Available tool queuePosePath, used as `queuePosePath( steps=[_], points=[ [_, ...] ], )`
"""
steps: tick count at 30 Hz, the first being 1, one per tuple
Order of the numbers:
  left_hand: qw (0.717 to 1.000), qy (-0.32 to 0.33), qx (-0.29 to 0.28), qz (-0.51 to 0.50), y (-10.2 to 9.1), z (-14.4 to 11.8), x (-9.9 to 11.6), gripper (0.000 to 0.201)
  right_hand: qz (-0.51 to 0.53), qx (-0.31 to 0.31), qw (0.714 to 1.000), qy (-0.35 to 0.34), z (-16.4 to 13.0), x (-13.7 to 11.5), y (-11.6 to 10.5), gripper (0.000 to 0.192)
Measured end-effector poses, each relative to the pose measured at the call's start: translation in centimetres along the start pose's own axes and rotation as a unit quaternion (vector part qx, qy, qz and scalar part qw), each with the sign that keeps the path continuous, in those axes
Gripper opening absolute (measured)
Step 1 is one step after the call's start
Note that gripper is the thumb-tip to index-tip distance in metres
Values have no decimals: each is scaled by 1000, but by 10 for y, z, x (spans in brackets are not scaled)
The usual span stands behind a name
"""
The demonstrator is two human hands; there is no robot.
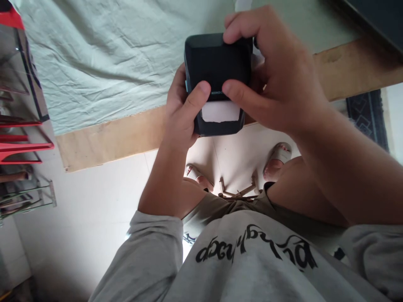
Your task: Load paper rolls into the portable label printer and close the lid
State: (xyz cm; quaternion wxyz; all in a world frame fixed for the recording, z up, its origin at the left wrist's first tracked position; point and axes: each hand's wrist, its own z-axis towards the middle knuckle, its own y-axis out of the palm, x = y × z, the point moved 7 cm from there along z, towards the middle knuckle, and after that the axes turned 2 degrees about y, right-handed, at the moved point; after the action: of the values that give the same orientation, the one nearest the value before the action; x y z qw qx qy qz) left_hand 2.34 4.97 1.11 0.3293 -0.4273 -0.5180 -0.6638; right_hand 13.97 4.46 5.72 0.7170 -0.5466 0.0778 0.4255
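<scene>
Head cam, only view here. The person holds a small black boxy plastic device w/ rounded corners up in front of the chest, clear of the wooden table edge and out over the pale tiled floor. It looks like a mini label printer, w/ a strip of white paper showing in the slot at its lower end.

Left hand wraps the device's left side from below, thumb pressed on the front face just beside the paper. Right hand clamps it from the right, index finger hooked over the top edge, thumb on the front near the tiny logo. So both hands are gripping the same thing, nothing loose in either.

Risk-wise, imo: it's held in the air over hard tile, not over the crumpled pale green cloth on the table, so a slip means a drop near the sandalled feet. Both thumbs sit close to the paper, so pressing there could crease or smudge it, or jam the slot. Can't tell if a lid is latched.
</scene>
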Motion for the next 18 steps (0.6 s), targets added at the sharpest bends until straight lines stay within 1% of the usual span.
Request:
queuePosePath(
  steps=[4, 8, 10, 13, 18],
  points=[
    [999, -10, 2, 36, -1, 0, -1, 17, 11, -6, 1000, -15, 1, -1, 2, 48],
    [997, -10, 10, 70, -1, -3, 0, 23, 44, -12, 999, -19, 2, -2, 3, 44],
    [997, -5, 30, 66, -2, -3, 0, 24, 55, -10, 998, -15, 2, -2, 3, 42],
    [998, 6, 39, 55, -4, 0, -3, 24, 62, -17, 998, -8, 1, -2, 4, 42],
    [997, -27, 43, 58, -12, 8, -12, 33, 52, -31, 998, 1, -1, -1, 5, 40]
  ],
)
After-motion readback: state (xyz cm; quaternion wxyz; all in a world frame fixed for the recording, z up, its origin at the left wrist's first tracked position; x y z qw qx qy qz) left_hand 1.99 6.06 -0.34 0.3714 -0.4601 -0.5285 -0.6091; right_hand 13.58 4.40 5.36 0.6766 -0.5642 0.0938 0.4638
